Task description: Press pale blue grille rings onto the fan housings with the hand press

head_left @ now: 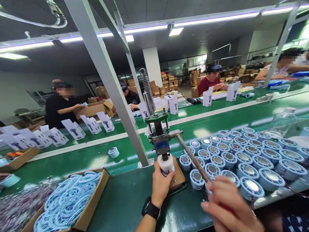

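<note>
A hand-operated arbor press, with a coil spring on top, stands on the green bench in front of me. Under its ram sits a white cylindrical piece, upright. My left hand, with a black watch on the wrist, is closed around that piece from the near side. The press lever slants down to the right. At its lower end my right hand has its fingers bent about the handle, slightly blurred. Light-blue round motor-like units with silver centres stand in rows beside the lever.
A cardboard box of light-blue rings lies at the left, beside a heap of wires. A grey upright post rises behind the press. White cartons line the far side of the conveyor, where several people work. A clear bottle stands at right.
</note>
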`<action>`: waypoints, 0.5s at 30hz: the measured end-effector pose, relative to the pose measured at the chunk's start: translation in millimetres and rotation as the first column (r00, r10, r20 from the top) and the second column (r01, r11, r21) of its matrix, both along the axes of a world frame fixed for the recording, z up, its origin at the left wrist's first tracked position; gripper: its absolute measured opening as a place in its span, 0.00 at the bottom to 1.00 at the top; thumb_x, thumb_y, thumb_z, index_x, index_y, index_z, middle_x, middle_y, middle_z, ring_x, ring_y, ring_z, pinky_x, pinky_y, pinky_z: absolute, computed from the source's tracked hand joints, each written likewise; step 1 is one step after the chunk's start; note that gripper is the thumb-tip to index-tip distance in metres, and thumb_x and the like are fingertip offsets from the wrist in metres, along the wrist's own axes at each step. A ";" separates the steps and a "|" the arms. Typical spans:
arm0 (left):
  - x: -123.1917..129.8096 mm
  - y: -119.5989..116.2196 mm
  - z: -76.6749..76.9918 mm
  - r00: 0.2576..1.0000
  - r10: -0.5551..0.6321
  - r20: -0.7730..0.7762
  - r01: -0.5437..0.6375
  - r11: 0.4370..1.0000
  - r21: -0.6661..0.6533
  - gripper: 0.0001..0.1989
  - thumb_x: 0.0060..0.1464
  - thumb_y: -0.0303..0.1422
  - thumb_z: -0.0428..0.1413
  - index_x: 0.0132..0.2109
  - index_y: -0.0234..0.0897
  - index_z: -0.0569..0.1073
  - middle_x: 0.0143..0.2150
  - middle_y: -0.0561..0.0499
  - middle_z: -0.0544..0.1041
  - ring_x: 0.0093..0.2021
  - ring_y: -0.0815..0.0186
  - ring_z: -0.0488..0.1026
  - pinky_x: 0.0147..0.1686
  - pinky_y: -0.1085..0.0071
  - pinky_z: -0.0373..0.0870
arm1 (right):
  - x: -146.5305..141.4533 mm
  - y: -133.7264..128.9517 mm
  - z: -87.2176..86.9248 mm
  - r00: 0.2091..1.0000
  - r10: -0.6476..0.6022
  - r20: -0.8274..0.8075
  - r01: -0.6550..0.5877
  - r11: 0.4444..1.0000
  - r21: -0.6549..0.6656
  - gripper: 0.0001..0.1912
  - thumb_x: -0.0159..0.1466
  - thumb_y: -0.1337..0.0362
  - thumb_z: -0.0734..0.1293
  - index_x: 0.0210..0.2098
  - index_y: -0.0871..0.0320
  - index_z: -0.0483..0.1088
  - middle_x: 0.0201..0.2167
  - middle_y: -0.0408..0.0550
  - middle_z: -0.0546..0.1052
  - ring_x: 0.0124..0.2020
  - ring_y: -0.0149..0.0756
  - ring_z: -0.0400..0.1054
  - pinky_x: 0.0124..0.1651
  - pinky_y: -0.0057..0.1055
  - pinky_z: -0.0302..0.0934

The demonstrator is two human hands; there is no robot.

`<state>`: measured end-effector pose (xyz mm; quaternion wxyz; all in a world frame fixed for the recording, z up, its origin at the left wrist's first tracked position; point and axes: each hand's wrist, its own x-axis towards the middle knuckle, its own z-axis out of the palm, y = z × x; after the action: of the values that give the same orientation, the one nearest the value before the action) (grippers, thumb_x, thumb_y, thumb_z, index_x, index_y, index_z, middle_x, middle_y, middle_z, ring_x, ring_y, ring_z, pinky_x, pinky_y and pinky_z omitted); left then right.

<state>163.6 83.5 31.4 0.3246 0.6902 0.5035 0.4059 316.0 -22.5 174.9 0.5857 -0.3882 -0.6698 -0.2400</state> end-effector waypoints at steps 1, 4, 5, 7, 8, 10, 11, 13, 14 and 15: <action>-0.5 -1.7 1.2 1.000 -0.015 0.005 0.015 1.000 -0.008 0.36 0.45 0.34 0.62 0.63 0.36 0.64 0.50 0.44 0.79 0.49 0.55 0.75 0.50 0.63 0.69 | 5.0 15.6 24.3 1.000 0.013 -0.004 -0.013 1.000 -0.006 0.27 0.71 0.62 0.45 0.42 0.71 0.70 0.44 0.47 0.71 0.54 0.27 0.69 0.52 0.27 0.63; -0.4 -2.2 5.1 0.999 -0.049 0.015 0.050 0.998 -0.028 0.36 0.47 0.34 0.61 0.63 0.36 0.63 0.52 0.43 0.78 0.50 0.55 0.75 0.51 0.62 0.68 | 29.3 65.8 100.4 0.998 0.055 -0.029 -0.056 0.998 -0.017 0.19 0.71 0.62 0.52 0.48 0.67 0.68 0.47 0.49 0.70 0.54 0.31 0.67 0.55 0.31 0.63; -0.3 -1.8 6.1 0.998 -0.058 0.015 0.059 0.998 -0.033 0.35 0.47 0.34 0.60 0.63 0.35 0.63 0.52 0.43 0.78 0.49 0.55 0.75 0.51 0.61 0.68 | 37.8 80.8 120.1 0.996 0.079 -0.045 -0.080 0.997 -0.021 0.17 0.71 0.63 0.54 0.48 0.67 0.68 0.47 0.50 0.71 0.53 0.31 0.68 0.56 0.33 0.64; -1.3 -2.3 7.1 0.997 -0.070 0.012 0.071 0.997 -0.045 0.35 0.47 0.33 0.60 0.63 0.34 0.63 0.51 0.42 0.78 0.49 0.54 0.75 0.51 0.60 0.68 | 49.0 102.8 142.3 0.987 0.128 -0.096 -0.132 0.990 -0.043 0.15 0.68 0.67 0.57 0.50 0.66 0.68 0.47 0.51 0.71 0.52 0.33 0.68 0.58 0.36 0.64; -3.2 -3.6 7.0 0.997 -0.079 0.012 0.079 0.996 -0.050 0.35 0.47 0.33 0.60 0.63 0.33 0.63 0.51 0.41 0.78 0.50 0.53 0.75 0.52 0.59 0.68 | 50.0 108.2 142.4 0.981 0.146 -0.125 -0.154 0.986 -0.061 0.15 0.67 0.69 0.58 0.51 0.66 0.68 0.49 0.53 0.71 0.53 0.35 0.67 0.59 0.38 0.63; -11.4 -7.3 5.2 0.992 -0.126 0.023 0.127 0.990 -0.056 0.36 0.46 0.31 0.60 0.63 0.33 0.63 0.53 0.41 0.78 0.51 0.54 0.75 0.53 0.61 0.69 | 40.9 106.5 116.3 0.963 0.170 -0.209 -0.191 0.978 -0.085 0.20 0.65 0.70 0.59 0.56 0.65 0.65 0.58 0.57 0.66 0.59 0.39 0.63 0.61 0.41 0.62; -17.8 -8.6 3.6 0.985 -0.167 0.042 0.169 0.984 -0.048 0.36 0.46 0.30 0.60 0.64 0.34 0.63 0.56 0.41 0.77 0.53 0.55 0.74 0.55 0.62 0.69 | 31.0 100.4 90.0 0.948 0.173 -0.266 -0.204 0.974 -0.094 0.22 0.65 0.70 0.59 0.59 0.63 0.63 0.61 0.56 0.63 0.61 0.41 0.61 0.61 0.42 0.62; -34.8 -6.0 0.4 0.977 -0.205 0.067 0.205 0.979 0.006 0.37 0.47 0.28 0.57 0.66 0.35 0.60 0.61 0.42 0.73 0.58 0.58 0.71 0.58 0.66 0.67 | 3.5 83.5 17.6 0.883 0.159 -0.442 -0.222 0.970 -0.095 0.25 0.68 0.65 0.59 0.64 0.56 0.57 0.61 0.54 0.64 0.59 0.40 0.65 0.61 0.43 0.63; -44.8 -0.6 -0.2 0.986 -0.158 0.056 0.156 0.987 0.046 0.36 0.49 0.28 0.55 0.66 0.35 0.59 0.62 0.43 0.71 0.61 0.60 0.70 0.60 0.67 0.66 | -12.5 75.3 -23.3 0.836 0.129 -0.534 -0.234 0.963 -0.133 0.24 0.69 0.63 0.59 0.64 0.54 0.56 0.59 0.54 0.66 0.57 0.40 0.67 0.59 0.44 0.64; -55.1 8.1 0.4 0.997 -0.068 0.036 0.064 0.994 0.087 0.35 0.52 0.28 0.52 0.67 0.34 0.57 0.63 0.43 0.70 0.62 0.61 0.68 0.61 0.67 0.65 | -28.7 68.5 -63.0 0.790 0.088 -0.607 -0.242 0.954 -0.178 0.25 0.69 0.61 0.59 0.64 0.53 0.55 0.60 0.54 0.66 0.58 0.43 0.66 0.59 0.45 0.64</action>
<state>108.5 91.6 31.7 0.3178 0.7117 0.4560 0.4296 287.3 46.0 111.9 0.7312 -0.4527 -0.5093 0.0307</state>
